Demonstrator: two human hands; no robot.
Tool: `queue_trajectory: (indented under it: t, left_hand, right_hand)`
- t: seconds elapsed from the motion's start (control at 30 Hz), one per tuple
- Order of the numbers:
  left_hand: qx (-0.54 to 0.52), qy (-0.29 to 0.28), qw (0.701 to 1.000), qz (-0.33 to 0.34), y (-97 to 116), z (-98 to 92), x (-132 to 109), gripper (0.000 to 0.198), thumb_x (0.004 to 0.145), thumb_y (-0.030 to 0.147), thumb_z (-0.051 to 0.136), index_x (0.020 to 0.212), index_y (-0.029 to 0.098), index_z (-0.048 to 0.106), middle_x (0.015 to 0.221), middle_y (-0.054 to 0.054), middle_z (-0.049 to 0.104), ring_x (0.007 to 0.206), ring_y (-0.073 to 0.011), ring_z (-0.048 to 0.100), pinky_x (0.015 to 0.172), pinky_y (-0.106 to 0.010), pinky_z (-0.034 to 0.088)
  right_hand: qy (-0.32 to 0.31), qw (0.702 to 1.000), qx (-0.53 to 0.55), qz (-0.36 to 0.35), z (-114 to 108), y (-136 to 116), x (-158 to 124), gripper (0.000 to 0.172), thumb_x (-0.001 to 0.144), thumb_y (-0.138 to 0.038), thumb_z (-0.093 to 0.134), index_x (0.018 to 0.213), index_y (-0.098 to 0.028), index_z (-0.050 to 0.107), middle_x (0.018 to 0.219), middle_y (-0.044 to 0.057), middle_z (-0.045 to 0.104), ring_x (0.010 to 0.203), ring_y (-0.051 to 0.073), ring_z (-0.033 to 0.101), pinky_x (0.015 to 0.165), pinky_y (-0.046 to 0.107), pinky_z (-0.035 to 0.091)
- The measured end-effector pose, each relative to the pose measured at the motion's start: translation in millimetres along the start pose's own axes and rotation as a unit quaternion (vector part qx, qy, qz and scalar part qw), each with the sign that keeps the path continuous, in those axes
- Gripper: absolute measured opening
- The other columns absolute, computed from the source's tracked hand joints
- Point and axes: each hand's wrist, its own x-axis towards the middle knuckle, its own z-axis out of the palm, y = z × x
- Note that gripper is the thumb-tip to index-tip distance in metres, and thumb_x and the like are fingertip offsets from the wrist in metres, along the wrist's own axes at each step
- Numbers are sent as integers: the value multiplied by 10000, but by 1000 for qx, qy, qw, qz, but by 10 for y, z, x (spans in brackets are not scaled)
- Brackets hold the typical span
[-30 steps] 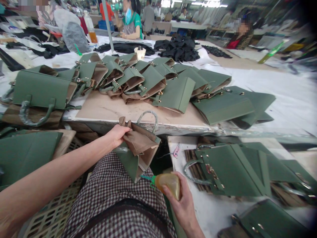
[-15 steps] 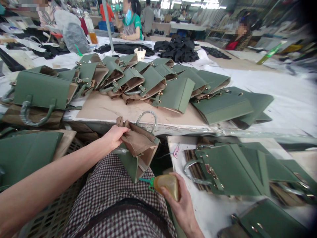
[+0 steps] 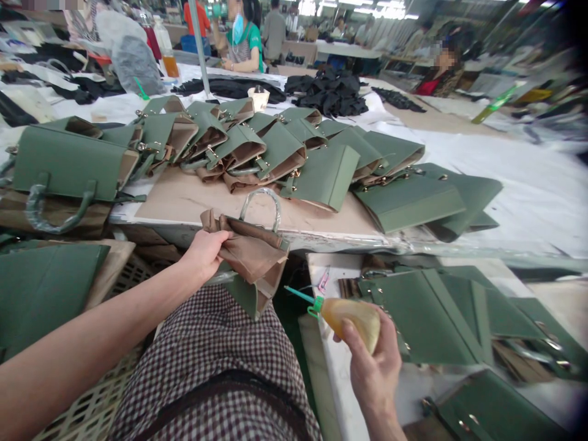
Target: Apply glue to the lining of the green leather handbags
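A green handbag [image 3: 243, 295] with brown lining [image 3: 250, 252] rests above my lap, its loop handle upright at the back. My left hand [image 3: 207, 250] is closed on the lining at the bag's left side. To the right of the bag, my right hand [image 3: 374, 352] grips a squeeze bottle [image 3: 351, 317] of amber liquid. The bottle's green cap and thin blue nozzle point left toward the bag, with a gap between nozzle and bag.
Rows of green bags [image 3: 280, 147] lie on the long table [image 3: 184, 202] ahead. More bags [image 3: 425, 312] cover the lower right table. A plastic crate [image 3: 98, 392] is at lower left. A pole [image 3: 200, 49] and several people stand beyond.
My right hand has moved right and up with the bottle, and the nozzle has come away from the bag's lower edge. The bag and my left hand have shifted slightly left and up.
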Motion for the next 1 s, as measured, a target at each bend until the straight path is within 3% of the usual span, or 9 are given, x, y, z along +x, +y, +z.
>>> queue_trajectory:
  t: [0.1,0.27,0.5,0.67,1.0]
  left_hand:
    - [3,2,1000,-1,1,20,-9,167,681,-34,709,706,118,645,598,-28,682,511,-145,621,491,-224,497]
    - [2,-1,1000,0,10,15,-12,181,658,-27,730,713,123,646,609,-26,686,514,-149,620,503,-235,506]
    - [-2,-1,1000,-7,8,2,4,174,670,-34,722,713,117,648,608,-32,688,537,-151,627,509,-235,499]
    - [-6,-2,1000,-11,12,-9,-6,159,661,-25,723,688,114,649,608,-41,689,542,-153,626,516,-241,499]
    - [-10,1,1000,-13,25,13,-27,176,644,-37,733,703,107,651,597,-38,692,519,-150,626,501,-230,497]
  right_hand:
    - [35,998,-9,-50,89,-188,128,584,846,-499,862,1285,-205,615,1191,120,647,976,320,673,761,397,590]
    - [44,985,-55,-155,260,-342,320,656,839,-487,877,1356,-210,584,1243,134,612,1058,352,632,902,485,529]
    - [43,953,-129,-272,334,-467,437,626,887,-485,839,1368,-180,577,1167,121,632,1018,318,633,888,427,509]
    - [46,944,-137,-298,364,-477,410,635,892,-480,836,1380,-184,559,1132,114,625,973,307,635,857,411,530]
    - [46,949,-157,-268,315,-426,366,609,909,-529,806,1344,-168,579,1147,123,642,982,307,660,854,398,548]
